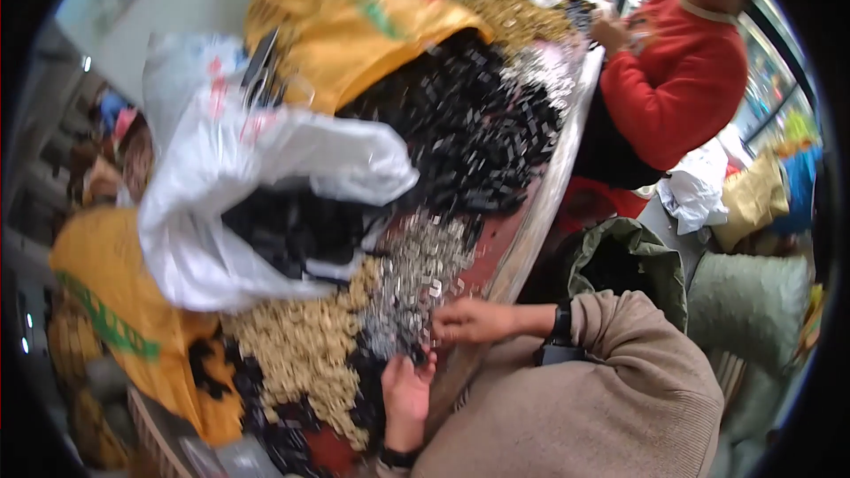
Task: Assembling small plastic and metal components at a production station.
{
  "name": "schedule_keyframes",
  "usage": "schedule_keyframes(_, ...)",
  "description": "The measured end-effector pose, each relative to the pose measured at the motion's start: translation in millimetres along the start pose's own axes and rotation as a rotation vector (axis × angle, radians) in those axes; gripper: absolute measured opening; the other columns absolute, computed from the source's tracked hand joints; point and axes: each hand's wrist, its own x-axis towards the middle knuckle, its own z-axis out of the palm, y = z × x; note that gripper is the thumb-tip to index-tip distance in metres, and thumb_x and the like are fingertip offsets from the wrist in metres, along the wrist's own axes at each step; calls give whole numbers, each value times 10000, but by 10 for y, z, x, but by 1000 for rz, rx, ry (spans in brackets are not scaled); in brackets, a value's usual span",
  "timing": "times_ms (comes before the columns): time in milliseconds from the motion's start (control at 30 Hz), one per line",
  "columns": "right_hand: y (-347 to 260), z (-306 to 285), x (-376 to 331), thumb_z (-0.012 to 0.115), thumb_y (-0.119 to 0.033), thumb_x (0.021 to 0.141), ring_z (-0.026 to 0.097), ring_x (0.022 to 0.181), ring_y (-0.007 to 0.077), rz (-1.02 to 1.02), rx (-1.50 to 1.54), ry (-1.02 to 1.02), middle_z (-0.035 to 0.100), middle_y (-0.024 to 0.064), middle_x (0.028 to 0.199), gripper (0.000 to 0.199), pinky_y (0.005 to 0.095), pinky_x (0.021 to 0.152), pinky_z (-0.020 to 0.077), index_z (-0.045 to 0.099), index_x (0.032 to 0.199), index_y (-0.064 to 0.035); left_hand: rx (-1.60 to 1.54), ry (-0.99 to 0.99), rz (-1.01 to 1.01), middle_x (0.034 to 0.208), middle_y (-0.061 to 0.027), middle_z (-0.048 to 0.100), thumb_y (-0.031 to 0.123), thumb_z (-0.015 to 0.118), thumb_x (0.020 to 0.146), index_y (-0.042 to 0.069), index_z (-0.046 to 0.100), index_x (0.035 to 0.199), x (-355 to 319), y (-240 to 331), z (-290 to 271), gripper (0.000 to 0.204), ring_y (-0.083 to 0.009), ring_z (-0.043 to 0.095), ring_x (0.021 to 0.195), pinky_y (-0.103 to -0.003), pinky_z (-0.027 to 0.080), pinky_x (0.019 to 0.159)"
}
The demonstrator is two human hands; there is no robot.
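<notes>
My left hand (407, 394) is palm up at the table's near edge, its fingers curled round a small black piece (417, 356). Just above and to the right, my right hand (471, 321) is closed, fingertips bent toward the left one; what they pinch is hidden and blurred. Both hands are beside a heap of small clear or silvery buckle-like pieces (412, 270). Left of these lies a heap of beige pieces (297, 345). A white sack (199, 239) lies with its mouth toward me, black pieces (297, 226) inside it.
Farther up the table (512, 270) spreads a big heap of black pieces (478, 124), spilling from an orange sack (381, 31). Another orange sack (115, 292) slumps at the left. Across the right edge, a person in a red top (682, 80) works. A green sack (633, 252) stands beside me.
</notes>
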Motion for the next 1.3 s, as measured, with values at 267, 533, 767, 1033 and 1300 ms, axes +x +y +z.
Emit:
schedule_keyframes(267, -109, 61, 138, 475, -195, 841, 399, 687, 38, 211, 448, -79, 444, -38, 705, 170, 193, 620, 350, 460, 768, -41, -10, 28, -61, 976, -87, 541, 110, 468, 824, -16, 456, 1067, 19, 98, 32, 273, -180, 558, 848, -226, 458, 701)
schedule_keyframes(533, -128, 109, 214, 475, -184, 841, 370, 609, 25, 299, 396, -105, 431, -56, 679, 166, 188, 533, 328, 452, 761, -40, -36, 64, -120, 952, -69, 556, 159, 487, 825, -7, 479, 1055, 37, 60, -89, 284, -159, 566, 818, -212, 455, 693)
schedule_keyframes(767, -166, 114, 228, 518, -132, 807, 409, 552, 80, 115, -14, -44, 447, -8, 644, 128, 218, 492, 344, 454, 754, -36, -17, 30, -147, 937, -62, 564, 162, 492, 823, 1, 488, 1052, 77, 27, -100, 280, -149, 568, 799, -212, 455, 690)
schedule_keyframes(1033, -158, 116, 206, 546, -53, 747, 493, 555, 245, -137, -317, -51, 483, 88, 654, 90, 300, 488, 386, 457, 748, -37, 12, 37, -165, 941, -59, 564, 146, 492, 821, 4, 485, 1054, 60, -1, -89, 273, -145, 568, 797, -216, 454, 694)
schedule_keyframes(1300, -223, 130, 206, 564, -37, 703, 497, 548, 267, -269, -497, -81, 471, 90, 640, 124, 332, 456, 380, 453, 757, -44, 16, 37, -151, 939, -45, 564, 144, 512, 810, 8, 498, 1047, 43, -22, -92, 274, -132, 564, 805, -216, 445, 709)
